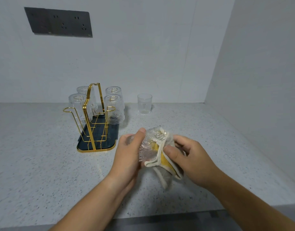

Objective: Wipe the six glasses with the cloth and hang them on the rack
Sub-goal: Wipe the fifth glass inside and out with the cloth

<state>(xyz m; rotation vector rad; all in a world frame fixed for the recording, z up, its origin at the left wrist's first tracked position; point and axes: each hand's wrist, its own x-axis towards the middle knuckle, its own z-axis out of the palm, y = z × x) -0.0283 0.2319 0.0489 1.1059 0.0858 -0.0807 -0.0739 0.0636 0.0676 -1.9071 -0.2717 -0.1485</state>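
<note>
My left hand grips a patterned clear glass lying on its side above the counter. My right hand holds a grey and yellow cloth wrapped against the glass's right end. A gold wire rack on a dark tray stands to the left, with several glasses hung upside down on its hooks, such as one on the right side. The two front hooks carry nothing. Another clear glass stands upright on the counter by the back wall.
The speckled grey counter runs to a wall at the back and another on the right. A dark socket panel is on the back wall. The counter's front edge lies just below my forearms.
</note>
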